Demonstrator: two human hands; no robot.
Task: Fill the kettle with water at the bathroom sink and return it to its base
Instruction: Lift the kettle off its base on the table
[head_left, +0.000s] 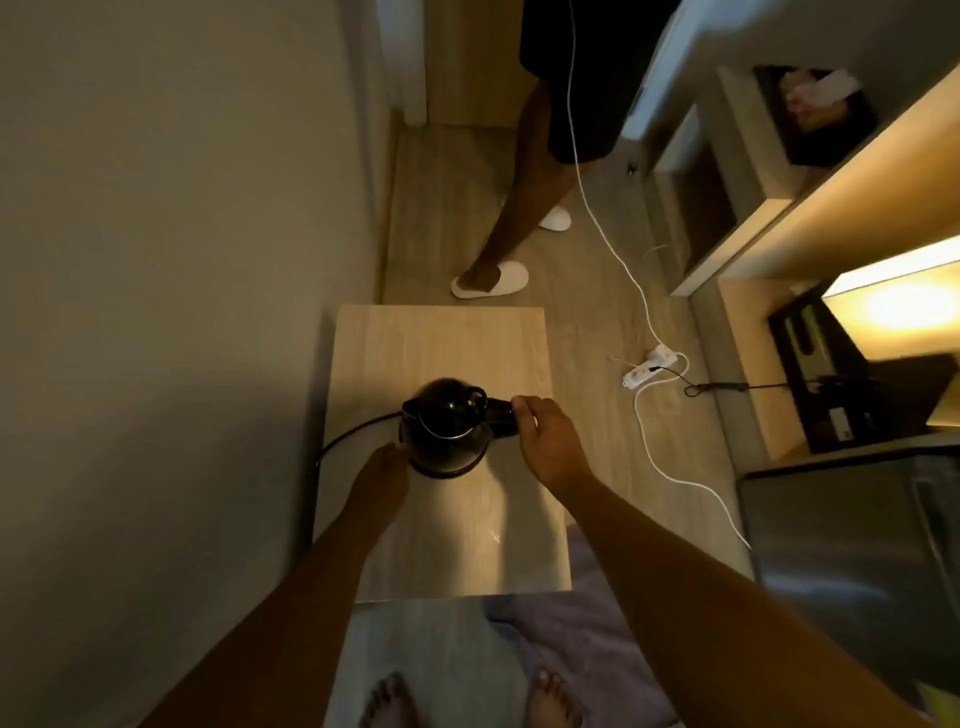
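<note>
The black kettle stands upright on the wooden bench, a little left of the bench's middle, and I take it as my landmark. Whether a base lies under it I cannot tell; only a dark rim shows at its foot. My right hand is at the kettle's right side, its fingers curled round the black handle, thumb on top. My left hand is at the kettle's lower left, its tips touching the body near the foot; in the dim light I cannot tell whether those fingers are spread or closed. A black cord runs from the kettle's left side off the bench edge toward the wall. Beyond the kettle, on the wooden floor, another person stands in white slippers. To the kettle's right, on the floor, lies a white power strip with a white cable trailing up and away. Farther right are lit wooden shelves. Nearer me than the kettle, past the bench edge, my bare feet stand by a purple mat.
</note>
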